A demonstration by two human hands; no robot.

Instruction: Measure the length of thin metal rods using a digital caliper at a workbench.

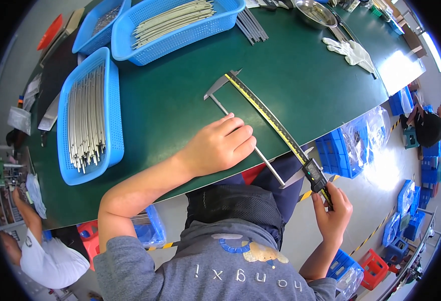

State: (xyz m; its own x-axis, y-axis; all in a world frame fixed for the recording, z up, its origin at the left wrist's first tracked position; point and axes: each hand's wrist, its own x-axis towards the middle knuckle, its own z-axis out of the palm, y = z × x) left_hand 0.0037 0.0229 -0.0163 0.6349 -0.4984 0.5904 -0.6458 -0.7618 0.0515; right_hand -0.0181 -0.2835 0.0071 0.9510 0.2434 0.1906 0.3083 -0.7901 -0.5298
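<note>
My left hand [223,144] is closed round a thin grey metal rod [268,163] over the near edge of the table. A long digital caliper [270,118] with a yellow-edged black scale lies slantwise beside the rod. The rod spans the gap between its jaws: the far end meets the fixed jaw, the near end is at the sliding jaw. My right hand [333,210] grips the near end of the caliper, just below its black display housing, thumb and fingers pinched round it.
A blue basket [115,135] of metal rods stands at left. Another basket [175,47] holds paler rods at the back, near loose dark rods [252,26]. A metal bowl [316,12] and a white glove [350,51] lie far right. A co-worker [50,256] sits at lower left.
</note>
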